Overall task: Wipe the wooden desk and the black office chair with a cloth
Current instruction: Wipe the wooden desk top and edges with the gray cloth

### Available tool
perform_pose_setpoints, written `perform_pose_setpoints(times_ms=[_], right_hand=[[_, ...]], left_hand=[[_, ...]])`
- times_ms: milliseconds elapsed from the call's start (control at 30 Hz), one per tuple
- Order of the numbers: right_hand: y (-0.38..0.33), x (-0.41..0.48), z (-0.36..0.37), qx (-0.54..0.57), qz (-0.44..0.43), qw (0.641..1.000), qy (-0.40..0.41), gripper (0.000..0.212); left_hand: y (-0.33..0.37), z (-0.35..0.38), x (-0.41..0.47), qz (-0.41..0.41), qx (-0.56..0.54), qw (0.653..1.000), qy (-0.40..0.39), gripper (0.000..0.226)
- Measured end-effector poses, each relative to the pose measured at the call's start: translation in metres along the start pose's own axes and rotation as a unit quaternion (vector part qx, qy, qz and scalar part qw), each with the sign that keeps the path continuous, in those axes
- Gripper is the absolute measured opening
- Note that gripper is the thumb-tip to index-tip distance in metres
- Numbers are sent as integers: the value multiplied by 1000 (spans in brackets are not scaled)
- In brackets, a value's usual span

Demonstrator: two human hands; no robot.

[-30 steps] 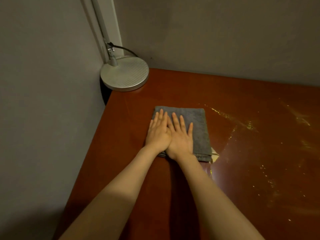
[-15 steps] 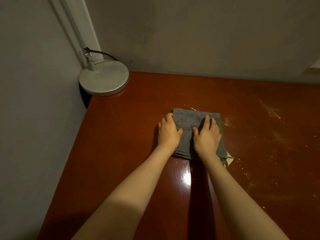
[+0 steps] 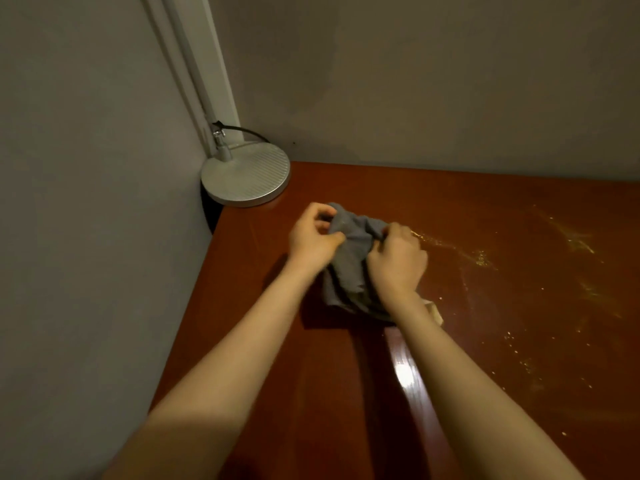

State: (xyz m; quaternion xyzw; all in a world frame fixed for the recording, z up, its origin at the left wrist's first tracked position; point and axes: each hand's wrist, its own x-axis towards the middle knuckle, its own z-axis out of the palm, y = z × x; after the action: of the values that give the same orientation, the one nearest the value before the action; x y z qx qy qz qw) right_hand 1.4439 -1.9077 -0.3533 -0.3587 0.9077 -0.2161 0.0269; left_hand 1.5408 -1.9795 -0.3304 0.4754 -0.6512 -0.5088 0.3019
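At far left the lamp base point(image 3: 246, 176) sits in the desk's back corner, well apart from my hands. My left hand point(image 3: 313, 239) has its fingers and thumb curled, pinching the cloth's point(image 3: 349, 258) far left edge. The cloth is on the desk point(image 3: 346, 393) between my hands, left of centre. Half a second ago it was a flat folded pad with both hands resting on it. Now it is bunched and its far edge is raised. My right hand point(image 3: 396, 261) is clenched into the cloth's right side, a fistful gathered under the knuckles. I read this as regathering the cloth for a fresh face rather than a wiping stroke. To the right, yellowish grit point(image 3: 481, 258) streaks the wood, so the desk isn't finished. The chair is out of view.
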Motion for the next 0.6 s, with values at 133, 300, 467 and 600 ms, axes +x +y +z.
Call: perform_pose_setpoints(times_ms=[133, 300, 467, 600], right_hand=[[-63, -21, 41, 7, -89, 995, -42, 53], [-97, -40, 109, 1, -274, 938, -212, 53], [-81, -17, 115, -43, -278, 939, -200, 55], [-40, 7, 102, -70, -204, 962, -165, 54]], left_hand=[[-38, -67, 21, -49, 62, 994, 77, 35], [-87, -90, 28, -24, 233, 967, 102, 44], [-99, -67, 35, 7, 309, 949, -66, 52], [-86, -19, 50, 41, 362, 921, -140, 53]])
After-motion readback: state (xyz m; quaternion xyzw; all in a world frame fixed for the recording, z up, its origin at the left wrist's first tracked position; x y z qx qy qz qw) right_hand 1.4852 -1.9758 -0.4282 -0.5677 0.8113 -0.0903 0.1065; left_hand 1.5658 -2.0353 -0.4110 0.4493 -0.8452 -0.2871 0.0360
